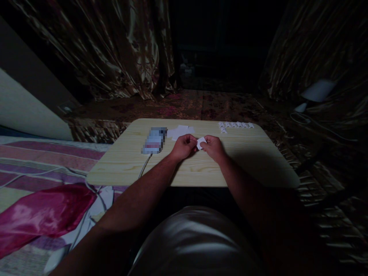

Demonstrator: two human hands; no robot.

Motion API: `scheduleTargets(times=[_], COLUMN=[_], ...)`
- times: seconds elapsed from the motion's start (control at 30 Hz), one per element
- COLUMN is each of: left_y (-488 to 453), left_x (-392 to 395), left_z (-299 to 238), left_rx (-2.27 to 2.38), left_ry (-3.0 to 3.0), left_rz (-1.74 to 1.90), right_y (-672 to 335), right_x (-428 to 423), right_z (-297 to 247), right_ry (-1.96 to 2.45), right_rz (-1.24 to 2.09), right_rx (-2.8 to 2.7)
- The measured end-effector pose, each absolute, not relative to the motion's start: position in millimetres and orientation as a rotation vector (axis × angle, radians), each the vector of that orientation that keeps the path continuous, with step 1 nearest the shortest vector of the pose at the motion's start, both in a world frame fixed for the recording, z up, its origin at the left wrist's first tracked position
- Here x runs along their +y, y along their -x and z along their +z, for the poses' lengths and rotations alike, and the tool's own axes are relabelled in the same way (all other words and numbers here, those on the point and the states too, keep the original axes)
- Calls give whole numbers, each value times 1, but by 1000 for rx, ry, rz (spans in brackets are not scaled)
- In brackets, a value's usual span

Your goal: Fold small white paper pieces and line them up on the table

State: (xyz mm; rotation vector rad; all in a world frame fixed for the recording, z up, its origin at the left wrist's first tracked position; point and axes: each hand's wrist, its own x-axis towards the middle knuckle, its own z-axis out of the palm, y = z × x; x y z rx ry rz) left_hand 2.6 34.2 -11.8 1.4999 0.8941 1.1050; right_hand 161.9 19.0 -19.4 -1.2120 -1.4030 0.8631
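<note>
Nearest is the wearer's pale shirt (195,241), below the near edge of the table (115,165). The small white folded paper (201,143) is held at the middle of the table, tilted like a diamond — one corner points roughly to the table's far edge. It looks about as wide as long, so I cannot tell a long axis. The left hand (184,147) pinches its left side; the right hand (214,147) grips the other, thumb on top.

Loose white sheets (181,131) overlap on the table's far half, left of its middle. Left of the table's middle lies a phone (153,142), its pixelated face unreadable, its cable (144,165) running to the table's near edge. At the table's far right corner sit seven little folded papers (239,125) — six in a row, one in front. Left of the table, a magenta cloth (48,211) lies on striped bedding (57,153); beyond its far edge hang patterned curtains (140,42).
</note>
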Motion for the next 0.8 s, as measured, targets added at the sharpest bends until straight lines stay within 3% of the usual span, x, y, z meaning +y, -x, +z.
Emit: scheduleTargets(times=[0.8], left_y=[-5], left_x=[32], left_z=[-13], left_rx=[918], left_ry=[-1574], left_rz=[1098], right_y=[-161], right_x=[18], right_z=[-16], right_ry=[1193], right_rz=[930], right_rx=[-1364])
